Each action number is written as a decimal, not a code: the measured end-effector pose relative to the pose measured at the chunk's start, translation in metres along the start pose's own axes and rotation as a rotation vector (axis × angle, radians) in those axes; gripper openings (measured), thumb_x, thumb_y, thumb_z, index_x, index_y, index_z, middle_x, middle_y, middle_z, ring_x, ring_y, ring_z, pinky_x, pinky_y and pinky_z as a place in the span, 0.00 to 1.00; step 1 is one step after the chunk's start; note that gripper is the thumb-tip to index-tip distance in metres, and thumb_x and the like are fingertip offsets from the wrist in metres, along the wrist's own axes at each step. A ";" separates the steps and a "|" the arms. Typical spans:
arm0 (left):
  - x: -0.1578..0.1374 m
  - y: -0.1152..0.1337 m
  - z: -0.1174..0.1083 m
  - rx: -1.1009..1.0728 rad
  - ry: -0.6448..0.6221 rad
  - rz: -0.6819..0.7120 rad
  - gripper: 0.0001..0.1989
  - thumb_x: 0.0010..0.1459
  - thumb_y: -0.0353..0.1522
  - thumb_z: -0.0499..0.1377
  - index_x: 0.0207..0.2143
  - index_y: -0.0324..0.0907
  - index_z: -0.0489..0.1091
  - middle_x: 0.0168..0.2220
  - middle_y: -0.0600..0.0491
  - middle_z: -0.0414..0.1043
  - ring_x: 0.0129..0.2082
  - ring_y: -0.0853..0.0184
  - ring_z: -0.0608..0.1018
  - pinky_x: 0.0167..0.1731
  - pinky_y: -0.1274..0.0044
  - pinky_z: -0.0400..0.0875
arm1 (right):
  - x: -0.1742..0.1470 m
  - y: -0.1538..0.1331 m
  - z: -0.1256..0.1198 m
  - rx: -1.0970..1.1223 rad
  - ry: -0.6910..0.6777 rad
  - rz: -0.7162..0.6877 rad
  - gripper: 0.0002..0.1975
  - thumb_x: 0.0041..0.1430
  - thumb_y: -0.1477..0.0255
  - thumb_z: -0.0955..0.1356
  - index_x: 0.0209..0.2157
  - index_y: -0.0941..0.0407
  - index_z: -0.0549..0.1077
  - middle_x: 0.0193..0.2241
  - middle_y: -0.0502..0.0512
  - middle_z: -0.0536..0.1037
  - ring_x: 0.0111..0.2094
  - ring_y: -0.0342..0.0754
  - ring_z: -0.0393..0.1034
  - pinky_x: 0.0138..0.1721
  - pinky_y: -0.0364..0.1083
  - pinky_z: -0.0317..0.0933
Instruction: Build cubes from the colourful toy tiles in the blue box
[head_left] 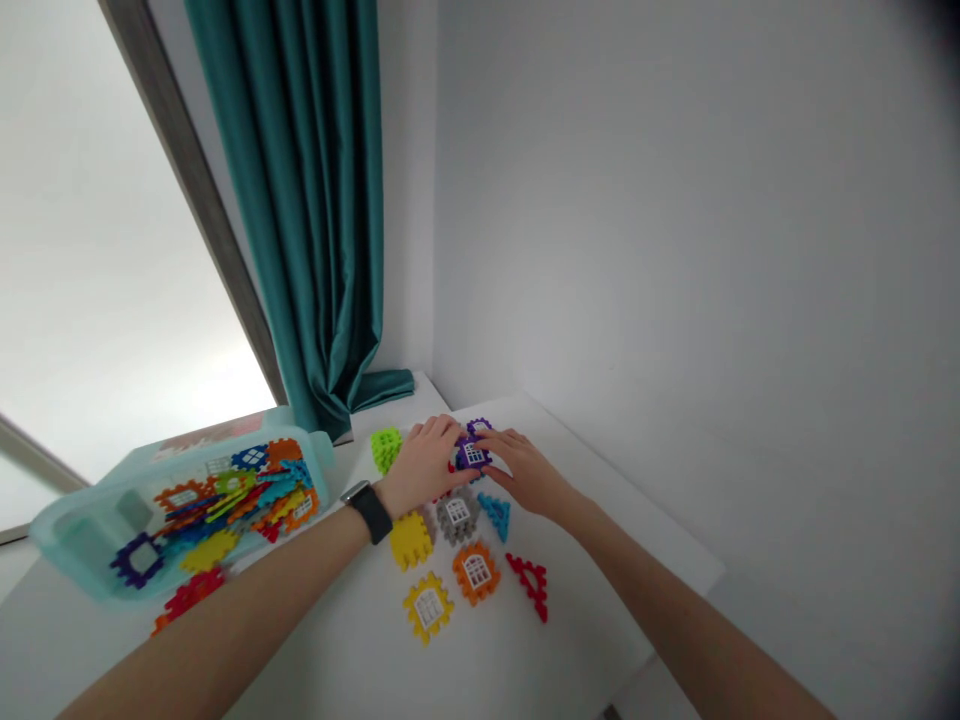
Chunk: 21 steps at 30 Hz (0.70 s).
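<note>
A purple square building tile with a white window (472,455) is between my two hands at the far part of the white table. My right hand (526,474) pinches its right side between thumb and fingers. My left hand (427,460), with a dark watch on the wrist, curls around its left side, the thumb along the lower edge. A second purple tile (478,427) lies just behind. A bit of red shows beside the left fingers, mostly hidden. Nearer me lie a grey window tile (457,514), a blue triangle (495,514) and yellow tiles (411,541).
An orange window tile (476,572), a yellow window tile (429,608) and a red triangle (531,586) lie nearer. Lime-green tiles (385,450) sit beyond my left wrist. At left, a translucent teal bin (82,520) holds many pieces; red pieces (191,595) lie beside it. A wall (637,330) borders the table.
</note>
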<state>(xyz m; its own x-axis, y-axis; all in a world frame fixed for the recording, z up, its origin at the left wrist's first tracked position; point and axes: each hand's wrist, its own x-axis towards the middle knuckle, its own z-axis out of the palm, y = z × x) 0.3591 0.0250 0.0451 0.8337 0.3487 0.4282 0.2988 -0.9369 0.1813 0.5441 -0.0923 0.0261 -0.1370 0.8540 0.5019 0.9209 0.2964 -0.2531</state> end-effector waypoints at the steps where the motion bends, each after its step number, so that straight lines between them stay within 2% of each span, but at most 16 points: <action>1: 0.005 -0.002 0.003 0.001 -0.007 -0.004 0.22 0.57 0.46 0.64 0.47 0.43 0.68 0.47 0.47 0.69 0.47 0.54 0.73 0.46 0.63 0.68 | 0.002 0.007 0.000 0.014 -0.005 -0.010 0.16 0.63 0.76 0.68 0.52 0.53 0.72 0.56 0.61 0.75 0.56 0.54 0.69 0.56 0.60 0.64; 4: 0.021 -0.009 0.010 0.030 -0.067 -0.008 0.22 0.58 0.46 0.63 0.48 0.44 0.68 0.47 0.47 0.70 0.47 0.54 0.73 0.46 0.64 0.68 | 0.009 0.030 0.001 0.049 -0.038 -0.018 0.16 0.62 0.77 0.68 0.51 0.55 0.72 0.55 0.62 0.75 0.56 0.53 0.70 0.57 0.58 0.64; 7: 0.038 -0.018 0.016 0.078 -0.152 -0.007 0.20 0.59 0.44 0.62 0.50 0.44 0.68 0.47 0.46 0.71 0.47 0.54 0.74 0.46 0.65 0.68 | 0.016 0.055 0.004 0.048 -0.081 0.032 0.16 0.60 0.79 0.69 0.50 0.56 0.72 0.54 0.62 0.76 0.54 0.54 0.71 0.57 0.59 0.63; 12: 0.061 -0.034 0.026 0.098 -0.210 -0.023 0.17 0.59 0.40 0.62 0.49 0.42 0.71 0.46 0.44 0.73 0.48 0.52 0.74 0.47 0.63 0.68 | 0.028 0.093 0.016 0.043 -0.116 0.102 0.15 0.57 0.82 0.70 0.47 0.59 0.73 0.49 0.63 0.79 0.49 0.55 0.74 0.55 0.59 0.65; 21: 0.075 -0.050 0.051 0.091 -0.315 -0.026 0.18 0.62 0.40 0.58 0.52 0.44 0.71 0.50 0.43 0.72 0.51 0.53 0.73 0.49 0.64 0.69 | 0.042 0.127 0.041 0.105 -0.209 0.199 0.17 0.55 0.82 0.70 0.47 0.57 0.74 0.47 0.59 0.80 0.46 0.51 0.75 0.52 0.52 0.66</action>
<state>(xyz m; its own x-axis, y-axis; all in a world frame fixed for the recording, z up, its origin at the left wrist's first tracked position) 0.4301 0.0967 0.0227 0.9236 0.3616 0.1274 0.3503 -0.9310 0.1027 0.6398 -0.0008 -0.0189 -0.0399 0.9658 0.2560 0.8957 0.1482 -0.4192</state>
